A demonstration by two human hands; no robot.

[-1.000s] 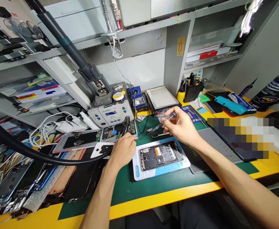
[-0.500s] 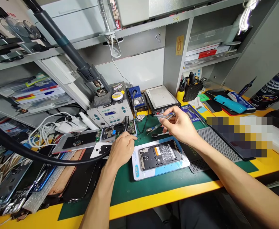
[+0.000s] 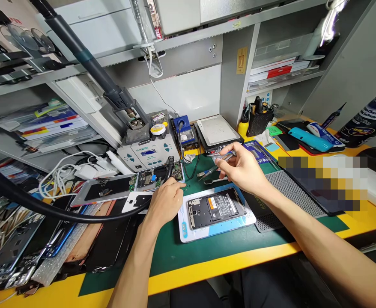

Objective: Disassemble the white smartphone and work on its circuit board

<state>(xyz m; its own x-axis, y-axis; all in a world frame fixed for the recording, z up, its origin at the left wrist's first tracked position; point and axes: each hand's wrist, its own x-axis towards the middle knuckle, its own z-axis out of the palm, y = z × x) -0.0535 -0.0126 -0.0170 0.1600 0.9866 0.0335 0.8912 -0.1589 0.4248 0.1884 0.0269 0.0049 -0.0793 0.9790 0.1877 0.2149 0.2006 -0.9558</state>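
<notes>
My left hand (image 3: 167,199) rests on the green mat (image 3: 171,261), fingers curled and the index finger reaching toward a few tiny dark screws (image 3: 188,185). Whatever its fingertips may pinch is too small to see. In my right hand (image 3: 244,167), between thumb and fingers, is a slim grey screwdriver (image 3: 215,168), tilted with its tip down to the left. Between my forearms lies an opened phone (image 3: 215,208), its black battery and inner frame showing, on a white and blue tray (image 3: 229,229). A black brush (image 3: 212,181) lies just behind the tray.
A hot-air station (image 3: 147,154) stands at the back, its black hose (image 3: 79,218) looping past my left wrist. Opened phones (image 3: 111,188) and other phone parts crowd the left side. To the right are a perforated grey mat (image 3: 281,188), a tool holder (image 3: 258,122) and a spray can (image 3: 366,117).
My left hand has shifted very slightly. The right hand, the screwdriver and the phone stay where they were.
</notes>
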